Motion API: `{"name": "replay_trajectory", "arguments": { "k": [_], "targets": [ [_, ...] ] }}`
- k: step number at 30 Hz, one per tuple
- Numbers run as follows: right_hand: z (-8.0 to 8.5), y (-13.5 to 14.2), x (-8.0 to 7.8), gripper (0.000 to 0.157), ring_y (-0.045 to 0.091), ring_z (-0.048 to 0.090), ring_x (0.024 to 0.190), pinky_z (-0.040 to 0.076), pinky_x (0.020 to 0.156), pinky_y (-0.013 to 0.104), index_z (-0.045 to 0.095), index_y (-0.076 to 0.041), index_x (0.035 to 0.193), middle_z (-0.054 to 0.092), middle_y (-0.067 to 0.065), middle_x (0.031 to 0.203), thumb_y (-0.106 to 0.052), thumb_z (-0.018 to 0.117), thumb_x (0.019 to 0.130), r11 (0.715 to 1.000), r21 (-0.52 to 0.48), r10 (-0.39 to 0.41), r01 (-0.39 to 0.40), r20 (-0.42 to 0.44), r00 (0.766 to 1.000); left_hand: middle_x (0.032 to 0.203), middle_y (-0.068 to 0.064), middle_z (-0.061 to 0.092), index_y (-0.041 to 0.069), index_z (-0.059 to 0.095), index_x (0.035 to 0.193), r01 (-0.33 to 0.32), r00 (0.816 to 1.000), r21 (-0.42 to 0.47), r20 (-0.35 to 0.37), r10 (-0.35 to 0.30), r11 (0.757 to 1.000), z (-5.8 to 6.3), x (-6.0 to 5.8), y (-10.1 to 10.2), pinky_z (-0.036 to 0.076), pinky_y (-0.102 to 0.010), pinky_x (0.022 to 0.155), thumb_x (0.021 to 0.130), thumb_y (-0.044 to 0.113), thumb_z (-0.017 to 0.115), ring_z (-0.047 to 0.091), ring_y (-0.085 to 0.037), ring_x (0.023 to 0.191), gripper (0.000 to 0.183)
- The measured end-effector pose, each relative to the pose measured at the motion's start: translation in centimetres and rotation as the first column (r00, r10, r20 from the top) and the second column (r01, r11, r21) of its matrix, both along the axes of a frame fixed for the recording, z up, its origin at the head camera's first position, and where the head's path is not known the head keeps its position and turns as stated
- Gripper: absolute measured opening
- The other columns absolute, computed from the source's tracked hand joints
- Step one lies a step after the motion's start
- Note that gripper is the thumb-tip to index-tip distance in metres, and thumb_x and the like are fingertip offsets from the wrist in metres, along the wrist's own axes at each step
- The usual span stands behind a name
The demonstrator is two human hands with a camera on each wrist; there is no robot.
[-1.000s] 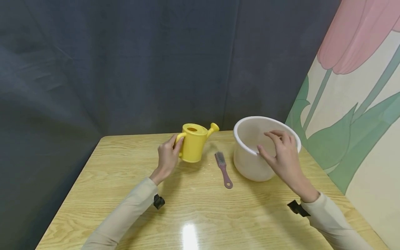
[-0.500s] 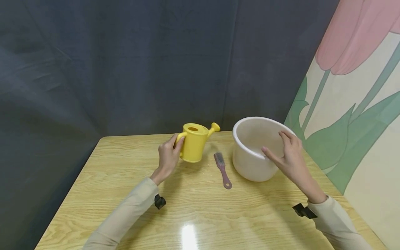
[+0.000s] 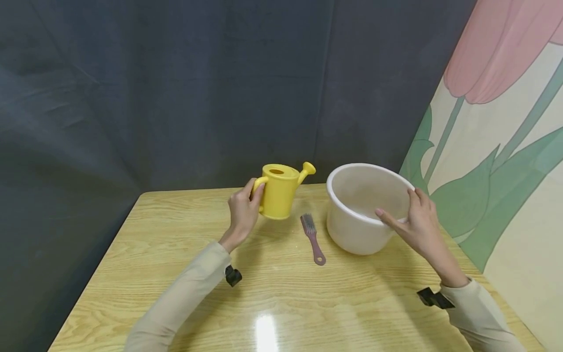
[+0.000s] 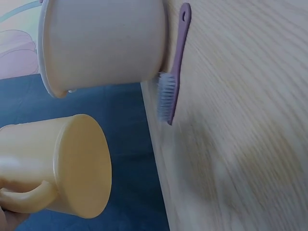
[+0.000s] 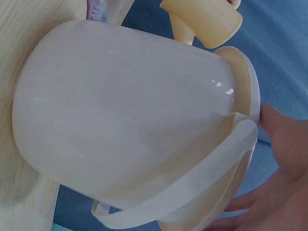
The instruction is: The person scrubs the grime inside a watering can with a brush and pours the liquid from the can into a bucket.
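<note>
One wooden table [image 3: 308, 303], unchanged. On it, upright, a white bucket [image 3: 354, 234], now with the right hand [image 3: 422, 220] at the right of the rim instead of over the mouth, thumb and fingers spread, apparently touching. Next, a yellow watering can [image 3: 280, 195], gripped by its handle in the left hand [image 3: 243, 210], raised and shifted bucketward; meaning both hands engaged, spout nearer but outside. Smallest, a purple brush [image 3: 313, 239], untouched beside the bucket.

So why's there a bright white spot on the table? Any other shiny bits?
Head view: glare on the table, probably a light reflecting; right wrist view: small bright glints on the white bucket; left wrist view: no strong glare, but the brush bristles look blurry.
</note>
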State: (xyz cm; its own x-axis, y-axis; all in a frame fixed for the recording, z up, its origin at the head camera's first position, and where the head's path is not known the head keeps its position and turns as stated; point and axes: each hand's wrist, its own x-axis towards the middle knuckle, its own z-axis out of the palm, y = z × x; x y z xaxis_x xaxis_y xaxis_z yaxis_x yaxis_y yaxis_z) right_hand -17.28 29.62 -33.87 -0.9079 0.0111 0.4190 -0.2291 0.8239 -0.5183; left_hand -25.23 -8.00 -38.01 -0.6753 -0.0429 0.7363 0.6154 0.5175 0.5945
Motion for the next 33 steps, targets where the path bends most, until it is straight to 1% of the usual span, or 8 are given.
{"name": "replay_trajectory", "arguments": {
  "k": [2,4,9,16,20,24,27,33],
  "targets": [
    [0.0,0.2,0.0,0.096,0.064,0.018,0.132,0.023,0.097,0.080,0.025,0.020,0.144,0.018,0.046,0.147,-0.039,0.075,0.088,1.000,-0.012,0.012,-0.012,0.008,1.000,0.067,-0.008,0.061,0.001,0.065,0.095,0.005,1.000,0.006,0.001,-0.005,1.000,0.2,-0.1,0.3,0.043,-0.023,0.045,0.101,0.016,0.059,0.053,-0.015,0.052,0.017],
    [-0.1,0.3,0.1,0.091,0.063,0.026,0.125,0.030,0.090,0.078,0.029,0.019,0.142,0.027,0.046,0.140,-0.037,0.075,0.087,0.999,-0.013,0.031,-0.031,-0.004,1.000,0.068,-0.008,0.062,0.001,0.065,0.096,0.008,1.000,0.009,-0.001,-0.008,1.000,0.5,-0.2,0.7,0.044,-0.024,0.045,0.101,0.017,0.059,0.054,-0.015,0.053,0.017],
    [-0.2,0.6,0.1,0.083,0.052,0.050,0.096,0.045,0.069,0.062,0.035,0.012,0.141,0.043,0.037,0.116,-0.032,0.078,0.086,0.996,-0.006,0.092,-0.092,-0.020,0.996,0.069,-0.009,0.063,0.001,0.065,0.095,0.013,1.000,0.003,-0.016,-0.013,1.000,1.1,-0.5,1.5,0.046,-0.024,0.045,0.101,0.017,0.059,0.056,-0.015,0.054,0.017],
    [-0.2,0.7,0.4,0.091,0.058,0.053,0.097,0.045,0.075,0.071,0.027,0.014,0.144,0.036,0.045,0.127,-0.036,0.077,0.087,0.995,-0.003,0.096,-0.096,0.055,0.994,0.067,-0.007,0.060,0.001,0.065,0.096,0.022,0.999,-0.001,-0.026,-0.022,1.000,1.4,-0.8,2.6,0.044,-0.023,0.045,0.101,0.017,0.059,0.053,-0.015,0.053,0.018],
    [-0.2,0.7,0.6,0.096,0.066,0.043,0.114,0.039,0.085,0.077,0.023,0.013,0.147,0.029,0.049,0.133,-0.034,0.079,0.085,0.994,-0.033,0.110,-0.108,0.077,0.991,0.068,-0.007,0.061,0.002,0.065,0.096,0.035,0.999,0.003,-0.011,-0.035,0.999,1.3,-0.9,3.3,0.045,-0.023,0.044,0.101,0.018,0.059,0.054,-0.014,0.053,0.018],
    [-0.2,0.8,0.7,0.095,0.062,0.047,0.112,0.043,0.083,0.073,0.024,0.010,0.148,0.032,0.045,0.131,-0.033,0.080,0.084,0.993,-0.048,0.114,-0.110,0.076,0.991,0.070,-0.008,0.064,0.002,0.065,0.096,0.049,0.999,0.018,-0.009,-0.049,0.999,1.5,-1.1,4.0,0.047,-0.024,0.044,0.102,0.018,0.058,0.057,-0.014,0.053,0.018],
    [-0.1,0.8,0.7,0.091,0.050,0.055,0.094,0.049,0.072,0.061,0.027,0.010,0.145,0.038,0.037,0.123,-0.033,0.080,0.084,0.994,-0.037,0.107,-0.104,0.069,0.992,0.070,-0.008,0.064,0.002,0.065,0.096,0.053,0.998,0.017,-0.020,-0.053,0.998,1.6,-1.3,4.5,0.047,-0.024,0.044,0.102,0.018,0.058,0.057,-0.014,0.053,0.018],
    [0.1,0.7,0.8,0.090,0.048,0.055,0.094,0.049,0.072,0.058,0.029,0.013,0.143,0.039,0.035,0.122,-0.037,0.077,0.087,0.996,-0.004,0.084,-0.084,0.102,0.991,0.068,-0.008,0.062,0.002,0.065,0.097,0.043,0.998,-0.001,-0.037,-0.043,0.999,1.8,-1.4,5.4,0.045,-0.024,0.044,0.101,0.018,0.059,0.055,-0.014,0.053,0.017]
  ]
}}
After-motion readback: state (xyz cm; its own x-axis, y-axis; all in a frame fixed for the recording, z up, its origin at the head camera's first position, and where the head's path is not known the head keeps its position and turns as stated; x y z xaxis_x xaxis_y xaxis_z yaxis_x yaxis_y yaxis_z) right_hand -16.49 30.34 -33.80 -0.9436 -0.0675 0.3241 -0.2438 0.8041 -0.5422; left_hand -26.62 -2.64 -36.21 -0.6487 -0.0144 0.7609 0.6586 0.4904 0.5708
